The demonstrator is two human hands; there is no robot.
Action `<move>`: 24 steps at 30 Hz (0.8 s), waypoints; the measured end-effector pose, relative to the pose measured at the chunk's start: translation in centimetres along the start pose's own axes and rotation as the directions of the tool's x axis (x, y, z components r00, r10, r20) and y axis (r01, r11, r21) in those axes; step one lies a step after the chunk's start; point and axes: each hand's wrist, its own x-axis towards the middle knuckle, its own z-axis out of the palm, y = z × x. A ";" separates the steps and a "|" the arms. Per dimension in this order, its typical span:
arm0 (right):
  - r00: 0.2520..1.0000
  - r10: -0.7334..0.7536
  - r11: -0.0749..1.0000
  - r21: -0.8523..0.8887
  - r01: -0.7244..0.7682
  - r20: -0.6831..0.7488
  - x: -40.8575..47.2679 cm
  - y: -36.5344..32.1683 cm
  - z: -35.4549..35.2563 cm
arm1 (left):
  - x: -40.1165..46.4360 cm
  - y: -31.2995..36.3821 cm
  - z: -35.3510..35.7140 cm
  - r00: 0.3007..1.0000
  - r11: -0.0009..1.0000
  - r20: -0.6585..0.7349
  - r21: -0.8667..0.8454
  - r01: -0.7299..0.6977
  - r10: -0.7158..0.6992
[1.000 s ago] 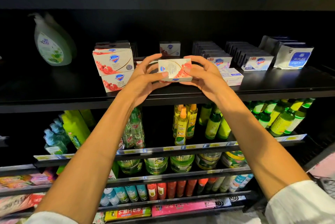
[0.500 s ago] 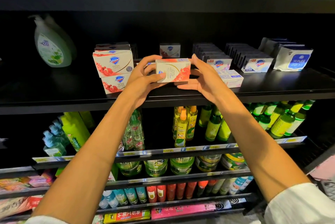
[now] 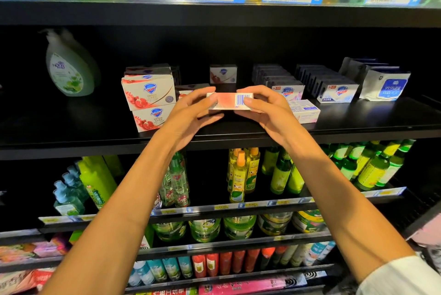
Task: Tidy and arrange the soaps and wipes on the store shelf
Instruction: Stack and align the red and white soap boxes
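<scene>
Holding a pink soap box (image 3: 229, 101) barcode-up between left hand (image 3: 191, 115) and right hand (image 3: 267, 110), fingers pinching its ends above the shelf (image 3: 370, 125) front, the person likely must set it beside the pomegranate stack (image 3: 150, 98) at nine o'clock.

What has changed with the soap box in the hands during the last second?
The small red-and-white soap box was tipped over: its printed front showed before, now a narrow side with the barcode faces the camera. Both the left hand and right hand still grip it. The stacked pomegranate soap boxes stayed put.
</scene>
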 end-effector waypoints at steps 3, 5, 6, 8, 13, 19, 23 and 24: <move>1.000 -0.011 1.000 -0.018 0.011 -0.003 0.0 0.0 -0.1 | 0.0 0.1 0.2 0.999 1.000 -0.038 0.017 0.018 -0.018; 1.000 -0.011 1.000 -0.024 0.011 0.005 0.0 0.0 -0.1 | -0.2 0.1 0.2 0.999 1.000 -0.045 0.020 0.013 -0.012; 1.000 -0.011 1.000 -0.019 0.011 0.008 0.0 0.0 -0.1 | -0.3 0.2 0.2 0.999 1.000 -0.041 0.023 0.008 -0.007; 1.000 -0.009 1.000 -0.005 0.009 0.012 -0.1 -0.1 -0.1 | -0.4 0.2 0.0 1.000 0.999 -0.022 0.041 -0.005 0.006; 0.997 0.080 0.995 0.054 -0.080 0.001 0.1 -0.3 0.3 | -0.3 -0.1 -0.3 0.998 0.996 -0.007 0.070 -0.058 0.059; 0.990 0.142 0.989 0.049 -0.142 -0.005 0.1 -0.5 0.4 | -0.6 -0.2 -0.5 0.991 0.987 0.072 0.109 -0.117 0.110; 0.993 0.115 0.993 0.029 -0.115 0.005 0.0 -0.3 0.4 | -0.7 -0.1 -0.5 0.990 0.989 0.084 0.086 -0.118 0.111; 0.995 0.102 0.994 0.025 -0.102 0.011 0.0 -0.3 0.4 | -0.7 -0.1 -0.4 0.993 0.991 0.066 0.076 -0.106 0.101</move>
